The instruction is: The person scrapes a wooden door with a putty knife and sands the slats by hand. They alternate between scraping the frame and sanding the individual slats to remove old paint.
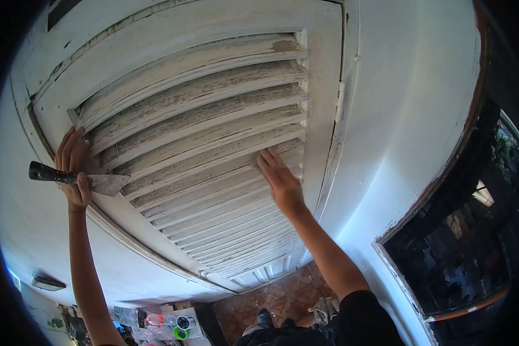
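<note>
A white louvred door (323,86) with worn, flaking paint fills the view. My left hand (75,167) holds a putty knife (106,183) under the thumb, its dark handle pointing left and its metal blade pointing right. The fingers of that hand rest on the door's left stile, by the ends of the upper slats. My right hand (281,181) presses against a slat (225,173) towards the right side, fingers close together. A small tan-grey edge shows at its fingertips; what it belongs to is hidden. Upper slats look rough and stained, lower ones smoother and whiter.
A hinge (340,101) sits on the door's right edge, beside a white wall. Further right is a dark glass window (455,242) with a worn frame. Below, a table holds a green ring-shaped item (180,333) and containers. My feet stand on reddish floor tiles (236,314).
</note>
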`<state>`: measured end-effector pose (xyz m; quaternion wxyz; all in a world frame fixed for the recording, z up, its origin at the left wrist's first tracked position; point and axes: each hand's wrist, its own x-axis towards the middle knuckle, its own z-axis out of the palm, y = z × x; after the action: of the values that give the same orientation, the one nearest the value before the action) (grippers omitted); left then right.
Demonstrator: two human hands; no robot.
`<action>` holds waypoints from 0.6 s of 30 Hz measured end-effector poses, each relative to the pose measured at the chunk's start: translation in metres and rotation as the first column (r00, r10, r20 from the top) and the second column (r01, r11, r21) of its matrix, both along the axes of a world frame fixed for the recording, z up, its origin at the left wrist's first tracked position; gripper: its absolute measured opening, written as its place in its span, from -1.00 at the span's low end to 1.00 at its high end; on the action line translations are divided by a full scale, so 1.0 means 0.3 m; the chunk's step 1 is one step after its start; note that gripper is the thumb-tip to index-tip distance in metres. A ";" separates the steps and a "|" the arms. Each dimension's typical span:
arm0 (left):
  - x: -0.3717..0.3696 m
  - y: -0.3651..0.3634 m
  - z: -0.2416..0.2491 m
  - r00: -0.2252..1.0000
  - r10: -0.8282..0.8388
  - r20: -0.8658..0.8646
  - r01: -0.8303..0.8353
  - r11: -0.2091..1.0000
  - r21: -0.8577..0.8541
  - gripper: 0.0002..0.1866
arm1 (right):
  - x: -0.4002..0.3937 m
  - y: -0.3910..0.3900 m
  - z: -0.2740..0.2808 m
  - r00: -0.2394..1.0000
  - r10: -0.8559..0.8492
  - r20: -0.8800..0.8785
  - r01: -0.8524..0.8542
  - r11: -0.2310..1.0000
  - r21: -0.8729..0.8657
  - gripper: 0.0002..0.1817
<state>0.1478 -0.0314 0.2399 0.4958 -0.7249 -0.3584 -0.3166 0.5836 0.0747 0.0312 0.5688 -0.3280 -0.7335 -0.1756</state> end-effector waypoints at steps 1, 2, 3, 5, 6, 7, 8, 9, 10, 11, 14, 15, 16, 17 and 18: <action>-0.002 -0.001 0.000 1.000 -0.004 -0.018 0.004 1.000 -0.006 -0.30 | 0.032 0.018 -0.010 1.000 0.005 0.001 -0.005 1.000 -0.009 -0.43; -0.006 0.001 -0.001 1.000 0.002 -0.017 -0.002 1.000 -0.007 -0.31 | 0.096 0.053 -0.020 1.000 -0.006 -0.005 0.006 0.998 -0.062 -0.44; -0.006 0.002 0.004 1.000 0.004 -0.020 -0.004 1.000 -0.009 -0.31 | 0.128 0.062 0.006 1.000 -0.019 -0.010 0.018 0.994 -0.108 -0.44; -0.004 -0.004 -0.003 1.000 0.021 -0.011 -0.021 1.000 -0.003 -0.31 | 0.113 0.056 0.025 0.993 -0.101 -0.060 0.100 0.995 -0.023 -0.49; -0.006 -0.006 -0.002 1.000 0.028 -0.001 -0.028 1.000 -0.003 -0.31 | 0.066 0.035 0.019 0.995 -0.098 -0.035 0.098 0.995 -0.010 -0.54; -0.005 -0.003 0.005 1.000 0.020 -0.016 -0.020 1.000 0.002 -0.31 | 0.043 0.014 0.017 0.995 -0.102 -0.014 0.102 0.995 0.000 -0.60; -0.002 -0.003 0.001 0.999 0.010 -0.033 -0.010 1.000 0.002 -0.32 | 0.051 0.004 0.026 0.999 -0.050 0.014 0.050 0.999 -0.006 -0.61; 0.000 -0.002 -0.010 0.999 0.005 -0.034 -0.005 1.000 -0.009 -0.32 | 0.093 0.016 0.023 0.998 -0.055 0.013 0.056 0.998 -0.017 -0.61; -0.003 0.002 -0.010 1.000 -0.010 -0.022 0.010 1.000 -0.007 -0.32 | 0.158 0.043 0.025 0.996 -0.081 -0.021 0.080 0.996 -0.040 -0.61; -0.005 0.007 -0.003 1.000 -0.023 -0.009 0.023 1.000 0.006 -0.32 | 0.191 0.074 0.028 0.993 -0.105 -0.054 0.102 0.993 -0.052 -0.61; -0.007 0.006 0.001 1.000 0.002 -0.011 -0.002 1.000 0.011 -0.32 | 0.069 0.041 0.009 0.997 -0.077 -0.024 0.077 0.997 -0.009 -0.60; -0.006 0.005 -0.004 1.000 -0.010 -0.021 0.010 1.000 0.004 -0.33 | 0.039 0.007 0.009 1.000 -0.015 0.020 0.016 0.999 -0.029 -0.60; -0.004 0.002 -0.010 1.000 -0.011 -0.022 0.011 1.000 -0.007 -0.33 | 0.041 -0.008 0.021 0.999 0.036 0.018 -0.035 0.999 -0.037 -0.55; -0.004 0.000 -0.010 1.000 -0.004 -0.027 0.003 1.000 -0.007 -0.33 | 0.064 -0.010 0.015 0.999 0.031 0.013 -0.030 0.998 -0.049 -0.55; -0.005 0.002 -0.001 1.000 0.006 -0.030 -0.006 1.000 0.008 -0.33 | 0.104 0.006 0.025 1.000 -0.004 -0.018 0.002 0.997 -0.080 -0.55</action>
<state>0.1463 -0.0307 0.2394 0.5049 -0.7266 -0.3518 -0.3056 0.6149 0.0764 0.0386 0.5614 -0.3534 -0.7343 -0.1439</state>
